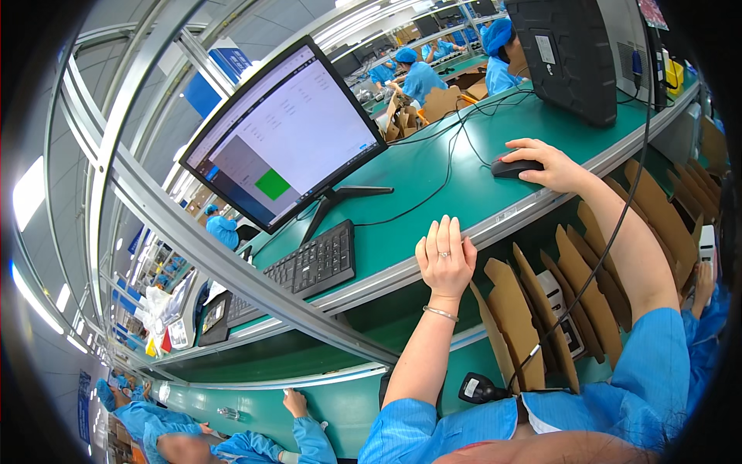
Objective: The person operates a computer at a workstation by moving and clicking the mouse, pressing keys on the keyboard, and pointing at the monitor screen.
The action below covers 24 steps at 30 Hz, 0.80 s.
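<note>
My right hand [547,165] rests over a black computer mouse [506,169] on the green bench top [417,203], its fingers curved across the mouse. Near the metal front edge of the bench is my left hand [447,259], fingers stretched out and side by side, with nothing in it; a ring and a bracelet show on it. To its left lies a black keyboard [318,264], apart from the hand. Behind the keyboard a lit monitor [286,127] stands tilted in view, with a green block on its mostly white screen.
Upright cardboard dividers [516,325] with white devices between them stand below the bench edge. A black handheld scanner [481,389] with a cable lies near my body. A metal frame post [209,251] crosses the left. A black case [563,62] stands far right. Co-workers [423,83] sit beyond.
</note>
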### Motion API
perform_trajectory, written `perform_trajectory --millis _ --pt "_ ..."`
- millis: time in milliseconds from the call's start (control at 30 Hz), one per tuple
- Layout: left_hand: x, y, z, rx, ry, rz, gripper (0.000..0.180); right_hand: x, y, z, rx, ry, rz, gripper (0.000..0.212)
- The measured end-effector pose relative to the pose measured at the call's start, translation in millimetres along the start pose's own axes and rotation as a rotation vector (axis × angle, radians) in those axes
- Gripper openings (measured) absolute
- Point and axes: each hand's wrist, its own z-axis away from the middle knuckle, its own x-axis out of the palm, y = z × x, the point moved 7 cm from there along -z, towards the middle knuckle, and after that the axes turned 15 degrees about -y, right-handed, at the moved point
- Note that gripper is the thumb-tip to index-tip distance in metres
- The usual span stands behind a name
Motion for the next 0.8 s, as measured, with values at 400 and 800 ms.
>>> perform_trajectory --millis 400,800 --pt "-0.2 0.9 -0.6 0.003 -0.004 -0.012 0.031 -1.4 2.1 0.6 -0.01 -0.007 -0.021 0.044" --pt "-0.1 1.1 -0.9 0.002 -0.01 -0.007 0.031 -3.7 2.6 3.5 -0.05 0.042 -0.038 0.042"
